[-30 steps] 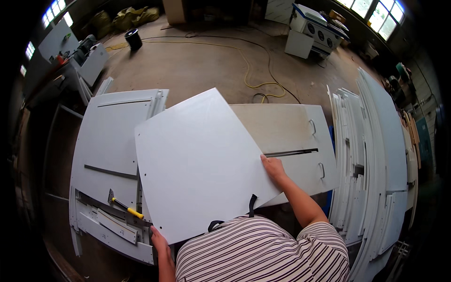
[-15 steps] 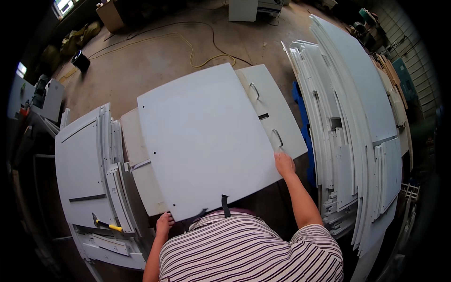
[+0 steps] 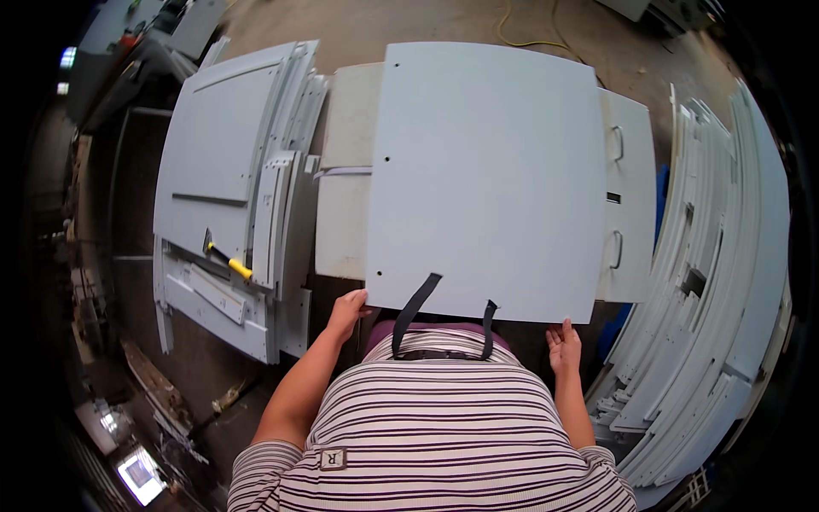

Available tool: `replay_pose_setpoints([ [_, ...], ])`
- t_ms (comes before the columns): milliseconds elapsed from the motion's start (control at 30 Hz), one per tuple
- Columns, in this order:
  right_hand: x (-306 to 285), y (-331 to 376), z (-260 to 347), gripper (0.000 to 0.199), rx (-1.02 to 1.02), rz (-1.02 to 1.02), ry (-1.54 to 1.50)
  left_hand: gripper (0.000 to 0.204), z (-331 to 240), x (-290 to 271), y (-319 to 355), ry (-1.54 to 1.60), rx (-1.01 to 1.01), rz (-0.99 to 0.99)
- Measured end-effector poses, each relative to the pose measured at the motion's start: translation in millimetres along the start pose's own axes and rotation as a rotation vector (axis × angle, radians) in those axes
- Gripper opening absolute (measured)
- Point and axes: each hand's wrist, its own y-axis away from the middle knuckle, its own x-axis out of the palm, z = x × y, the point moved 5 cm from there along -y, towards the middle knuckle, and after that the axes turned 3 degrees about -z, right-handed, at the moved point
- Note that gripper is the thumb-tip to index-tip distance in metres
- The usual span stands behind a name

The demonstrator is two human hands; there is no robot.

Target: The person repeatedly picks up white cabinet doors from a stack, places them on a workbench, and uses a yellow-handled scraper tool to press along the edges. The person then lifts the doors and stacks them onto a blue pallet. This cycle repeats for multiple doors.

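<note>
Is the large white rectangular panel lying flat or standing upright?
Flat: the large white rectangular panel shows its broad face upward, over the off-white board with two metal handles.

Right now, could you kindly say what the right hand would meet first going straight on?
Most likely the large white panel, at its near edge by the right corner. The right hand points toward that edge; whether it touches is hard to tell.

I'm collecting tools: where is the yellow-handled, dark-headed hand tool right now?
In the head view, the tool lies on the stack of white flat panels at the left, just beyond a short white strip and left of the left hand.
</note>
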Motion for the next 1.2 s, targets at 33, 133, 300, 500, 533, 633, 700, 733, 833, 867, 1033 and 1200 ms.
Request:
replay_pose_setpoints([
  [33, 4.7, 0.1, -6.2, 0.021, -0.016, 0.039, 0.004, 0.036, 1.3, 0.5, 1.5, 0.034, -0.002, -0.001],
  [133, 12.0, 4.5, -13.2, 0.02, -0.035, 0.137, 0.04, 0.037, 6.8, 5.5, 12.8, 0.255, -0.001, 0.058],
  [300, 31.1, 13.0, -12.6, 0.02, -0.024, 0.173, 0.022, 0.041, 27.2, -0.4, 13.6, 0.538, -0.066, 0.049],
  [500, 30.3, 8.8, -27.5, 0.014, -0.07, 0.188, 0.126, 0.043, 24.6, -31.4, 17.3, 0.439, -0.124, 0.017],
  [533, 37.4, 11.4, -29.3, 0.013, -0.071, 0.174, 0.12, 0.043, 19.0, -32.6, 18.5, 0.429, -0.11, 0.072],
  [633, 37.9, 12.0, -25.6, 0.01, -0.077, 0.186, 0.091, 0.041, 2.6, -19.7, 25.7, 0.4, -0.091, 0.138],
  [700, 34.2, 8.6, -27.9, 0.012, -0.059, 0.189, 0.022, 0.041, 1.2, -12.6, 21.6, 0.379, -0.09, 0.158],
  [733, 39.4, 13.3, -26.6, 0.014, -0.068, 0.189, 0.036, 0.04, -5.3, -9.1, 23.2, 0.369, -0.092, 0.158],
  [833, 46.4, 19.5, -24.7, 0.018, -0.078, 0.192, 0.053, 0.037, 0.4, -10.4, 16.3, 0.306, -0.098, 0.171],
  [867, 50.3, 23.0, -22.2, 0.02, -0.072, 0.183, 0.057, 0.036, 1.1, -10.6, 15.5, 0.273, -0.096, 0.181],
  [1033, 41.5, 21.3, -20.2, 0.022, -0.056, 0.16, -0.066, 0.034, -9.7, -4.4, 12.6, 0.191, -0.101, 0.214],
  [1200, 39.1, 16.4, -12.7, 0.022, -0.072, 0.158, -0.06, 0.034, 7.3, -9.3, 1.1, 0.225, -0.069, 0.247],
])
